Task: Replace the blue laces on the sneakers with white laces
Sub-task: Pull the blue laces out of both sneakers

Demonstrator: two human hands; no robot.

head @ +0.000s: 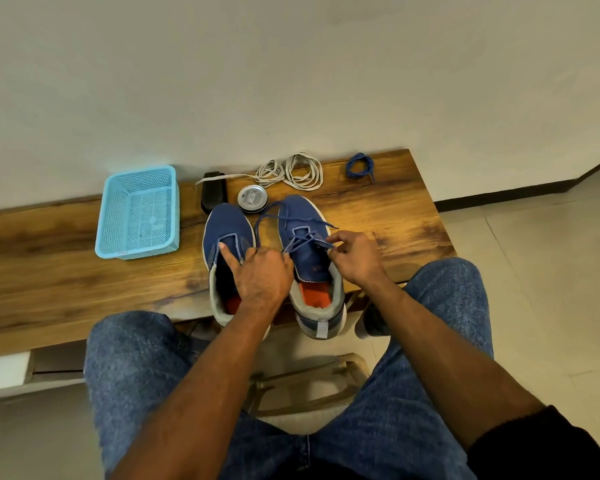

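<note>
Sitting side by side on the wooden desk (pixel 378 209), toes pointing away toward the wall: left sneaker (pixel 227 233) already stripped of its lace, right sneaker (pixel 303 233) still carrying the blue lace (pixel 284 223) through its lower eyelets. Right hand (pixel 355 256) pinching that lace at the shoe's right eyelet row, grip clamped on the strand; left hand (pixel 262 271) lying between the two shoes, fingertips seeming to be curling onto the lace at the left eyelet row, index finger stretching out over the left shoe's tongue. Lace's loose ends trailing forward past the toe, so the free length lying away from both grips, along the shoe's long axis; pulling outward and toward the body looking like the way to draw it clear. Coiled white laces (pixel 291 173) waiting behind the toes near the wall, well apart from both hands, right hand being nearer. Removed blue lace (pixel 360 166) bundled at the far right edge. Round tin (pixel 253 199) and black brush (pixel 213 195) standing just beyond the toes, possibly snagging a trailing end; blue basket (pixel 137 213) off to the left.
</note>
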